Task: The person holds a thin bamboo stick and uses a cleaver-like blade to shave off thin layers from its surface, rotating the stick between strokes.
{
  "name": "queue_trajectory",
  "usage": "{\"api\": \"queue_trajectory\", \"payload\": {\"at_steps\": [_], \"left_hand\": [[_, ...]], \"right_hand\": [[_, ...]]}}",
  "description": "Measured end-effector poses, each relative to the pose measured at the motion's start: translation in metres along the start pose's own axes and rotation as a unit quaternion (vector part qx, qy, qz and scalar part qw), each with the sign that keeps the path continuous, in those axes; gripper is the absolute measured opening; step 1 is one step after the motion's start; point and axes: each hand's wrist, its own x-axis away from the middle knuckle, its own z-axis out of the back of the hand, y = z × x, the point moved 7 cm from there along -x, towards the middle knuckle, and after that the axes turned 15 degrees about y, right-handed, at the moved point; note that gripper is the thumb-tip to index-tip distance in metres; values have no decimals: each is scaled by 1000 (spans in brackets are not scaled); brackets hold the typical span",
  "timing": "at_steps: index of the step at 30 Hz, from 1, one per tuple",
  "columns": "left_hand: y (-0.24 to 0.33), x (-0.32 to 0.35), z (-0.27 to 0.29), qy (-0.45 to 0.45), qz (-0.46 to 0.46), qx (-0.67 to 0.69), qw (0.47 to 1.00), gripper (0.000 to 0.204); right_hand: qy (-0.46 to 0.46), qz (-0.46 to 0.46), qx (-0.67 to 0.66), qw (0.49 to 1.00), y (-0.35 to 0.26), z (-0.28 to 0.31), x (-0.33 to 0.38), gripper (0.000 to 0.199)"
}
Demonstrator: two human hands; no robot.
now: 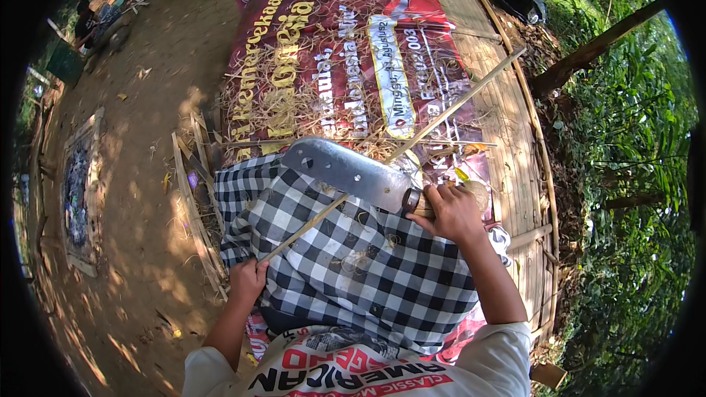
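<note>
My right hand [450, 213] is wrapped round the wooden handle of a broad machete [342, 170], whose wide grey blade points left. Beneath the blade runs a long, thin bamboo strip [460, 106], slanting from near left to far right. Its near end is pinched in my left hand [248, 279]. The blade crosses over the strip's middle and hides that part; whether the two touch I cannot tell. A black-and-white checkered cloth [316, 250] covers my lap under both, with small shavings scattered on it.
A red printed banner [294, 51] strewn with curly shavings lies on a bamboo platform [515, 191]. Bamboo pieces [195, 213] lean at its left edge. A slanting wooden post [596, 48] and plants stand right, a black bag [521, 0] far right. Another person [87, 22] sits far left.
</note>
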Motion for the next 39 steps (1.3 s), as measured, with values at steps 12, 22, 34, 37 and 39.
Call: {"api": "queue_trajectory", "payload": {"at_steps": [12, 22, 34, 37, 39], "left_hand": [[2, -4, -1, 4, -9, 22, 1000, 44], [-4, -3, -3, -13, -11, 5, 1000, 48], [-2, -4, 1, -18, -5, -24, 1000, 48], [-3, -2, -2, -14, -15, -12, 1000, 46], [-6, -1, -3, -11, -14, -9, 1000, 45]], "right_hand": [[4, -17, 22, 1000, 65, 21, 16, 57], [-19, -5, 60, 998, 84, 38, 24, 57], [-49, -32, 3, 998, 7, 12, 13, 54], [-56, 25, -17, 998, -24, -4, 7, 54], [-42, 60, -11, 997, -28, -4, 1, 53]]}}
